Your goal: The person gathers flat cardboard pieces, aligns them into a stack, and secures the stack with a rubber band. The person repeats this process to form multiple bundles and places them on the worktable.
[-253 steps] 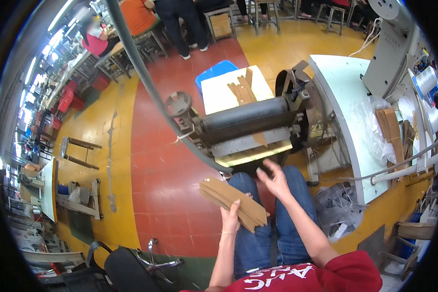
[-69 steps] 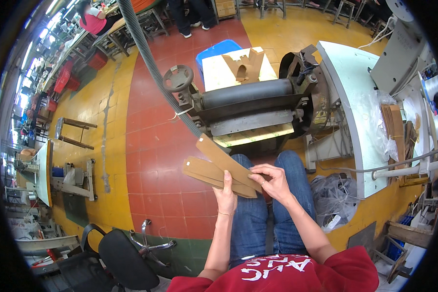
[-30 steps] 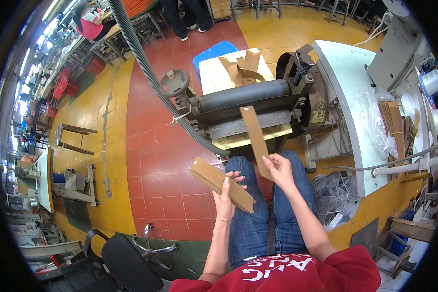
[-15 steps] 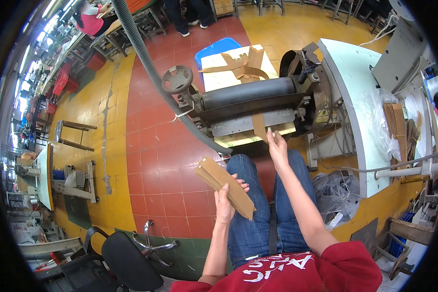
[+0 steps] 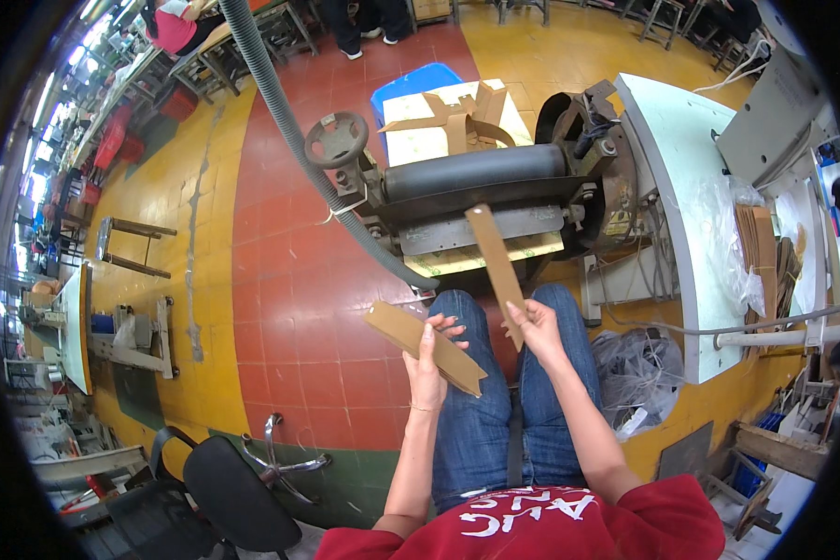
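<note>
My left hand is closed round a small stack of flat brown strips, which look like leather or card, above my left thigh. Between the thumb and fingers of my right hand is a single brown strip. Its far end, with a small pale spot, reaches over the metal feed plate of a roller machine. Behind that plate lies the machine's dark roller. Several loose, curled brown strips lie on a pale board at the roller's far side.
A handwheel and a grey ribbed hose stand at the machine's left. To the right is a pale table with plastic and brown pieces. A plastic bag sits by my right leg; an office chair stands lower left.
My right hand has drawn back toward my lap and now grips a strip. The strip lying across the feed plate earlier no longer shows there; whether it is the same one, I cannot tell.
</note>
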Tool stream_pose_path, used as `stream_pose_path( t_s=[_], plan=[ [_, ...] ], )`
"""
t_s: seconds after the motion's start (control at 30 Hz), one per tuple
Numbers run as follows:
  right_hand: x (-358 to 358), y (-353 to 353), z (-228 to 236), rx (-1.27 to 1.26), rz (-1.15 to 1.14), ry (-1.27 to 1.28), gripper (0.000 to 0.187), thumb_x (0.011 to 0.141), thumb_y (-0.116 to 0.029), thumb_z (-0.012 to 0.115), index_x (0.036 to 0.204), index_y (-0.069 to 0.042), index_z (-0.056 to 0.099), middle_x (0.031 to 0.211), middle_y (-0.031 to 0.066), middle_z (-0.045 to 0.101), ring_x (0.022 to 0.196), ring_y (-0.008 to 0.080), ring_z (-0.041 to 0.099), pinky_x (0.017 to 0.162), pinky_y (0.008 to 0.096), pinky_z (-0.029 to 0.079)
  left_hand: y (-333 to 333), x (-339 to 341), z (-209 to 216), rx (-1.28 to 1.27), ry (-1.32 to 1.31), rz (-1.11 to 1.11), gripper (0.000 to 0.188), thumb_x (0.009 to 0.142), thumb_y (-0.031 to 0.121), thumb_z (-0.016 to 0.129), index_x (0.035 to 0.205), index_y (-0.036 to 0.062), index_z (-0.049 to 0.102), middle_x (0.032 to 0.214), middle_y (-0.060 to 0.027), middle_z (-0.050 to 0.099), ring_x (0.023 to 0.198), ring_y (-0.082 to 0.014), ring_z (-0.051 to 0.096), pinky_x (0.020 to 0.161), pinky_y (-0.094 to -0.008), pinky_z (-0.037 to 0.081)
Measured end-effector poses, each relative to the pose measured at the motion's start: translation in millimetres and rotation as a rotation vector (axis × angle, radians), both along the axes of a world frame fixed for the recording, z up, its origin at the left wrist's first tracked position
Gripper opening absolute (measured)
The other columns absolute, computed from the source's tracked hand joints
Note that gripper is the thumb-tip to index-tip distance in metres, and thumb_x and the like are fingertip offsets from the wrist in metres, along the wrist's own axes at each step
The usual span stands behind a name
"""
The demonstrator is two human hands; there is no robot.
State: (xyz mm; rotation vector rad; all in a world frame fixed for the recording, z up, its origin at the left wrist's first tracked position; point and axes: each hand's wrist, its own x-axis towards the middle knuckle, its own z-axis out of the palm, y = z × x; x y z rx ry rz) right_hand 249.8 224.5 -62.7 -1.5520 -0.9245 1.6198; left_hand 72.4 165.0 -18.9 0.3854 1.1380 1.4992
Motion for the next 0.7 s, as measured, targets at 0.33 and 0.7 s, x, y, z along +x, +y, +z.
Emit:
stream_pose_path(
  t_s=[0.33,0.7],
  plan=[
    [-16.7,65.8,-30.5,0.111,-0.062,0.056,0.055,0.092,-0.039,0.061,0.121,0.007,0.053,0.105,0.0187,0.062,0.096,0.0214,0.061,0.084,0.0304,0.048,-16.3,-9.5,-10.4,0.036,-0.153,-0.099,0.052,0.097,0.036,0.038,0.126,-0.0064,0.045,0.107,-0.0206,0.058,0.098,-0.0313,0.062,0.085,-0.0443,0.054],
    [0.3,-53.5,16.9,0.21,0.431,-0.05,0.029,0.083,-0.019,0.073,0.104,0.001,0.068,0.085,0.0075,0.07,0.076,0.0102,0.065,0.068,0.0257,0.053,-2.1,8.0,-8.5,-0.054,0.213,-0.018,0.016,0.091,0.01,0.064,0.101,-0.0027,0.063,0.097,-0.008,0.066,0.088,-0.0125,0.062,0.074,-0.0275,0.053]
  ],
)
